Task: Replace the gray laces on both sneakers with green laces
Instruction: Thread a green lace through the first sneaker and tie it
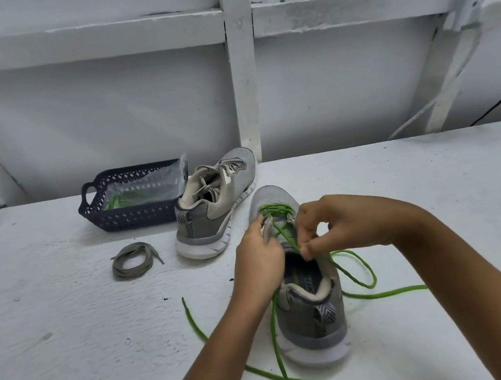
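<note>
A grey sneaker (311, 316) stands heel toward me, partly threaded with a green lace (278, 345) whose loose ends trail across the table on both sides. My left hand (260, 261) grips the sneaker's left eyelet flap. My right hand (329, 226) pinches the green lace above the tongue. A second grey sneaker (212, 210) with its grey lace in place sits behind, to the left. A removed grey lace (134, 260) lies coiled on the table.
A dark plastic basket (133, 218) at the back left holds a clear bag with green lace inside. The white table (68, 339) ends at a white framed wall. A black cable hangs at the far right.
</note>
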A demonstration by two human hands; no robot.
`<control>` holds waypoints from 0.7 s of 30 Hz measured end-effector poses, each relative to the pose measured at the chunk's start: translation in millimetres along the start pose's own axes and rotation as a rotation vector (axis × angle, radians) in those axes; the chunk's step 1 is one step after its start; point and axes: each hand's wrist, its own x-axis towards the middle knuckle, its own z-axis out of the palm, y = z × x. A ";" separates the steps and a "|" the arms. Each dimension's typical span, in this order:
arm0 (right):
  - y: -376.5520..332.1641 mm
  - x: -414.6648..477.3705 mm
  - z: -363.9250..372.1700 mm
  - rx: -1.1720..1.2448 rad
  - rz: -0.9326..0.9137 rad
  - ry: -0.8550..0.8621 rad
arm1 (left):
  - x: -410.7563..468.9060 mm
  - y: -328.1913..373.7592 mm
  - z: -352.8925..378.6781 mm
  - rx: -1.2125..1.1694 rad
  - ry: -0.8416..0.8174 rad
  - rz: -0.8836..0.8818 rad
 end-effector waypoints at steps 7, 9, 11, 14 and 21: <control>-15.6 23.1 -5.9 1.115 0.172 0.294 | -0.6 -3.6 -5.8 0.011 0.010 0.191; -23.7 29.9 -16.3 1.545 0.173 0.343 | -5.7 -0.7 -8.1 -0.006 0.048 0.324; -32.1 36.1 -26.1 1.777 0.120 0.377 | -11.6 4.4 -9.2 0.082 0.056 0.510; -43.2 44.9 -32.4 1.869 0.079 0.398 | -13.0 11.7 -7.0 0.179 -0.001 0.607; -52.8 52.5 -32.8 1.883 0.080 0.354 | -5.3 31.0 -11.3 -0.089 -0.023 0.332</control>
